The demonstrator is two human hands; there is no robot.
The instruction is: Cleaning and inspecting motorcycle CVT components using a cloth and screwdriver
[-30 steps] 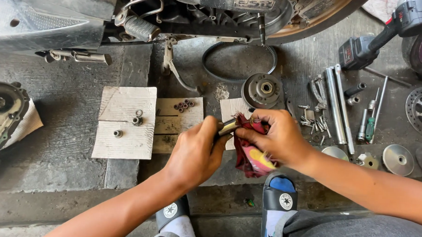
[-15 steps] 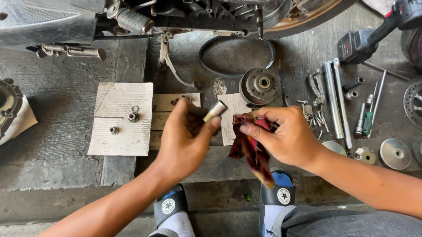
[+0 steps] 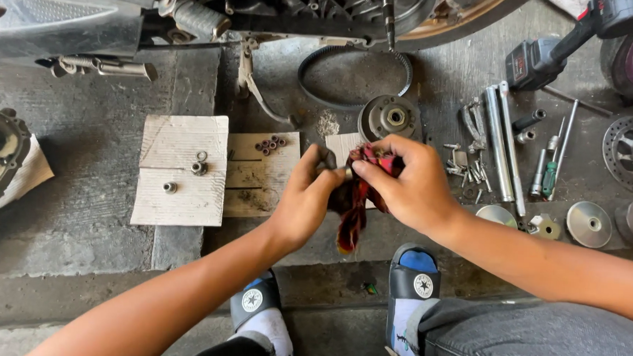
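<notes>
Your left hand [image 3: 308, 199] pinches a small metal part [image 3: 328, 159], short, dark grey and roughly cylindrical, with a dull sheen on its upper end; most of it is hidden between your thumb and fingertips, so its full shape cannot be told. Your right hand [image 3: 412, 186] is clenched around a red rag [image 3: 354, 201] (dark red with a checked pattern and a yellowish patch low down), pressing the bunched top of it against the part while the loose tail hangs down between your wrists. The part sits above the concrete floor [image 3: 78, 260], in front of your knees, just over the near edge of a pale cardboard sheet [image 3: 178, 168] that carries a few nuts and washers [image 3: 198, 167]. Beside it, a second, dirtier card holds a cluster of small rollers [image 3: 270, 145]. Beyond your hands lie a round clutch assembly [image 3: 390, 117] and a looped drive belt [image 3: 354, 73]. To your right, long sockets and a green-handled screwdriver [image 3: 548, 177] lie near a power tool [image 3: 542, 60]. Your two sandalled feet [image 3: 411, 282] rest below.
</notes>
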